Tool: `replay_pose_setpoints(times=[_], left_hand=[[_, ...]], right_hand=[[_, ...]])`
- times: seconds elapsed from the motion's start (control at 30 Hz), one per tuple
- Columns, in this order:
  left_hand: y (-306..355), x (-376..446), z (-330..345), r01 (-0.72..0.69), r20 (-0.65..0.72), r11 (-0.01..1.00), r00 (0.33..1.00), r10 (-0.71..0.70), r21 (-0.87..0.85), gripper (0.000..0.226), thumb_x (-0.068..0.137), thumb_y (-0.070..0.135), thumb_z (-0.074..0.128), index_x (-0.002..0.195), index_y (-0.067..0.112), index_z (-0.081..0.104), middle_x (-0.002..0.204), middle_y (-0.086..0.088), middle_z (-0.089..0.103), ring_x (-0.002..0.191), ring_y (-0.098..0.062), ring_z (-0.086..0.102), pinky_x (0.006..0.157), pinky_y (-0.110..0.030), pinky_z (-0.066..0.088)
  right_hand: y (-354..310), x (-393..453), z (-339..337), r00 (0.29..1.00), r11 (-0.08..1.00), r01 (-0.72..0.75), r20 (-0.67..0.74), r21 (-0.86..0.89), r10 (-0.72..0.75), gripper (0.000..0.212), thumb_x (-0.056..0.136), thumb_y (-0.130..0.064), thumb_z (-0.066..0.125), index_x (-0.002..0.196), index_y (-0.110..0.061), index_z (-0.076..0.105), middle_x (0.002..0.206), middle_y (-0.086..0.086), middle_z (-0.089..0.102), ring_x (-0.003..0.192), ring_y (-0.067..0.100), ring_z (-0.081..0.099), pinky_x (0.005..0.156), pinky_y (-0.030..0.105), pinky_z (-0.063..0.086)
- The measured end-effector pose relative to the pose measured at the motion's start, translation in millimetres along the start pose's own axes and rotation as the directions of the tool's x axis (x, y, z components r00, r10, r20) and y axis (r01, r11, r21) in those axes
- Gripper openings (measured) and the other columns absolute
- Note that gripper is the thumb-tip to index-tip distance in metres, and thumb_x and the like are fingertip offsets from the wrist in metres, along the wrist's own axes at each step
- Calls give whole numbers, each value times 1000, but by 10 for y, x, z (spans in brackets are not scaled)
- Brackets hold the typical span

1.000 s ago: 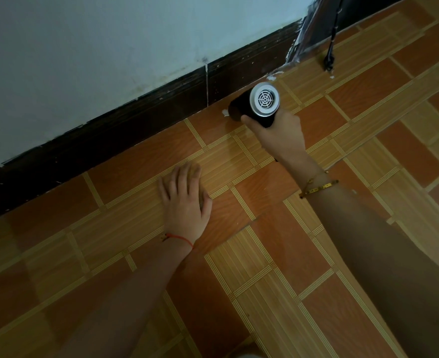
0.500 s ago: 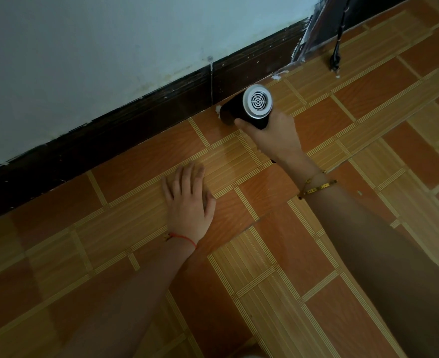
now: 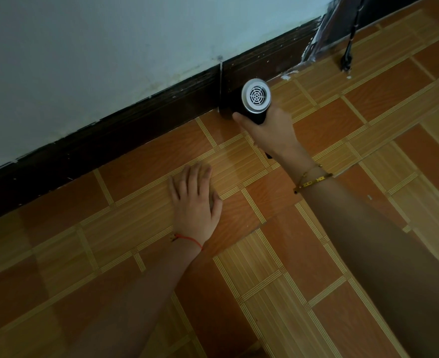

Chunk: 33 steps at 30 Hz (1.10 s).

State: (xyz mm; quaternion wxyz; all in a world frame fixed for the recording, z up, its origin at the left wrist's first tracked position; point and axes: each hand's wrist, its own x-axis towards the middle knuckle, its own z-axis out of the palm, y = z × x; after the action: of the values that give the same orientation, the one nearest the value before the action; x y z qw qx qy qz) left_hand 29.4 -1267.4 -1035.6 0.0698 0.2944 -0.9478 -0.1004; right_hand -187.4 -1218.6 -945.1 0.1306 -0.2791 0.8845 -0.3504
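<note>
My right hand [image 3: 271,133] grips a black hair dryer [image 3: 249,103] by its handle. The dryer's silver rear grille faces me and its nozzle points at the dark baseboard [image 3: 135,130], right at a vertical joint between two baseboard pieces. The nozzle end is hidden against the dark board. My left hand [image 3: 193,205] lies flat on the patterned floor covering [image 3: 277,280], fingers straight and together, a little nearer to me than the dryer.
A pale wall [image 3: 109,47] rises above the baseboard. A dark cord with a plug end [image 3: 346,60] hangs down to the floor at the upper right, beside a shiny strip [image 3: 321,37] in the corner. White specks lie by the baseboard there.
My right hand has carried the hair dryer leftward along the baseboard, up to the vertical joint. My left hand has stayed flat on the floor.
</note>
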Motion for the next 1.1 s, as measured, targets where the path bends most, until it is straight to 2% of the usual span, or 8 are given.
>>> replay_pose_setpoints(times=[0.27, 0.43, 0.6, 0.7, 0.8, 0.87, 0.97, 1.1], left_hand=[[1, -1, 8, -4, -17, 1000, 1000, 4, -5, 57, 95, 39, 42, 148, 15, 45, 155, -10, 42, 144, -32, 36, 119, -62, 21], [11, 0, -1, 1, -16, 1000, 1000, -2, -22, 57, 96, 39, 39, 147, 15, 45, 154, -9, 42, 144, -32, 37, 119, -62, 20], [9, 3, -1, -2, -13, 1000, 1000, 2, -19, 57, 95, 39, 40, 147, 15, 46, 154, -9, 42, 144, -32, 37, 118, -63, 21], [8, 2, -4, -5, -11, 1000, 1000, 4, -18, 57, 96, 39, 40, 147, 16, 45, 154, -9, 43, 144, -32, 37, 119, -63, 21], [7, 4, -2, 2, -3, 1000, 1000, -2, -21, 56, 96, 38, 40, 147, 16, 45, 154, -9, 42, 144, -32, 35, 119, -63, 20], [5, 3, -3, 1, 6, 1000, 1000, -1, -13, 56, 96, 38, 40, 147, 16, 45, 154, -9, 42, 145, -31, 34, 119, -63, 20], [4, 10, -4, -5, 10, 1000, 1000, 5, -11, 57, 96, 39, 39, 148, 16, 44, 155, -9, 42, 145, -32, 34, 119, -63, 20], [6, 10, -3, 5, 13, 1000, 1000, -5, -18, 57, 96, 39, 39, 148, 16, 44, 155, -9, 41, 145, -31, 33, 119, -63, 20]], right_hand=[[-32, 70, 71, 998, 996, -34, 60, 82, 29, 66, 78, -66, 63, 121, -16, 60, 102, -1, 73, 79, 14, 65, 78, 44, 60], [-62, -4, 143, 1000, 997, 2, -28, 77, 0, 69, 79, -65, 62, 127, -17, 55, 102, -1, 73, 82, 24, 70, 72, 40, 59], [-8, 9, 117, 993, 999, -44, -108, 5, 44, 79, 72, -74, 54, 127, -18, 58, 109, -3, 71, 96, 17, 67, 75, 33, 56], [47, 26, 46, 994, 994, -83, -59, 77, 88, 79, 69, -75, 55, 119, -15, 62, 94, -1, 70, 83, 19, 68, 70, 33, 58], [64, 20, -2, 999, 995, -36, 20, 88, 34, 74, 70, -71, 59, 121, -17, 61, 96, -2, 69, 80, 16, 65, 70, 29, 56], [94, 6, 19, 996, 997, -62, -59, 48, 64, 73, 72, -71, 59, 121, -16, 60, 96, -1, 72, 81, 17, 68, 68, 28, 55], [113, -25, 0, 975, 983, -160, -142, 85, 171, 66, 75, -67, 63, 118, -17, 60, 93, 1, 72, 79, 23, 71, 69, 38, 60], [134, -41, -97, 988, 958, -149, 13, 245, 151, 45, 83, -50, 70, 97, -7, 63, 66, 3, 65, 52, 19, 64, 55, 33, 56]])
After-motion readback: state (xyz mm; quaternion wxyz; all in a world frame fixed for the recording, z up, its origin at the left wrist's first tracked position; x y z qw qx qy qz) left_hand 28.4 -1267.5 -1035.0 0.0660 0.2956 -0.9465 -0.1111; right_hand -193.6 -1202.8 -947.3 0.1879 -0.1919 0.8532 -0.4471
